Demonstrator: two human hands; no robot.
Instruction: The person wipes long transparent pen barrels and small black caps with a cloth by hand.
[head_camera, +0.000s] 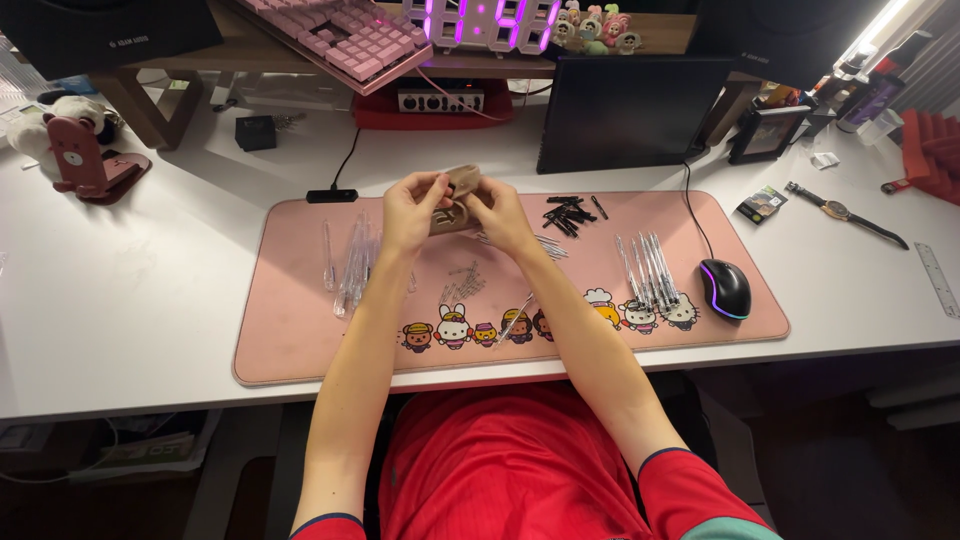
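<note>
Tan pouch between left hand and right hand. Desk mat pink, row of cartoon animal figures along 6 o'clock edge. Tabletop white. Pen caps at 1 o'clock black. Pen barrels clear. Mouse at 3 o'clock black, purple-blue glow. Keyboard at 12 o'clock pink. Clock digits purple. Shirt red.

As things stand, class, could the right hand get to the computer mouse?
Probably yes: the mouse sits in the open at the mat's right end, but the right hand is holding the small tan pouch.
</note>
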